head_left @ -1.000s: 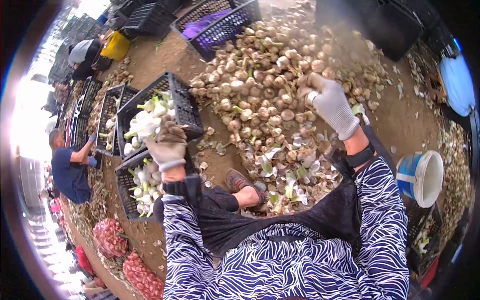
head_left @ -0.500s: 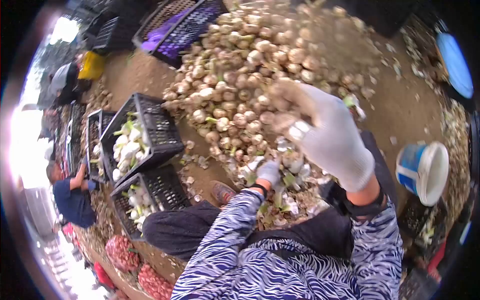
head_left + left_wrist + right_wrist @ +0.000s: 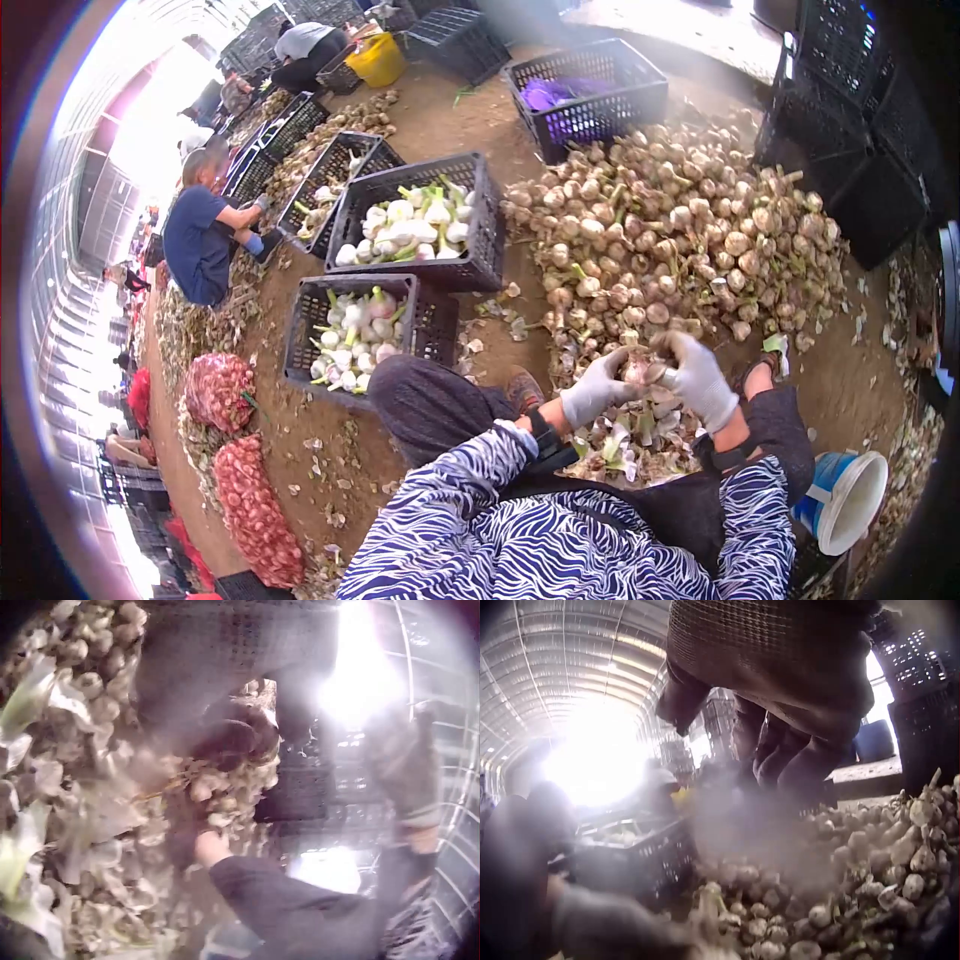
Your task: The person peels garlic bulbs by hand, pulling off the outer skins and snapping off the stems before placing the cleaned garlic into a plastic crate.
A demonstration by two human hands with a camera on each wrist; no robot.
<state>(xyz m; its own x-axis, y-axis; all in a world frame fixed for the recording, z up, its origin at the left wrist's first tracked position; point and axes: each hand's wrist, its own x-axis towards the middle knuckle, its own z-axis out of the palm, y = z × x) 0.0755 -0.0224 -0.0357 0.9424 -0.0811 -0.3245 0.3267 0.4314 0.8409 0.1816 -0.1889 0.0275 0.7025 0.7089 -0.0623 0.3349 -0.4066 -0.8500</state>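
Observation:
A brownish garlic bulb (image 3: 636, 371) is held between my two gloved hands, low over the near edge of the garlic pile (image 3: 660, 250). My left hand (image 3: 596, 390) grips the bulb from the left. From the right, my right hand (image 3: 702, 382) has its thumb and fingers bent onto it. In the right wrist view the right glove (image 3: 780, 667) shows dark, fingers curving down, with the bulb hidden. The left wrist view is hazy, the left glove (image 3: 232, 667) dark across its top. Loose garlic skins (image 3: 640, 440) lie below the hands.
Two black crates hold cleaned white garlic: a larger one (image 3: 480, 225) and a nearer one (image 3: 300, 345) by my left knee. A crate with purple netting (image 3: 600, 125) stands behind the pile. A white-blue bucket (image 3: 850, 500) is at right, filled red net bags (image 3: 255, 510) at left. Another person (image 3: 205, 240) sits left.
My left hand has come from the crate at left, down over the skins, then up to the bulb. The right hand has drawn back from the pile to meet it. The head view has shifted.

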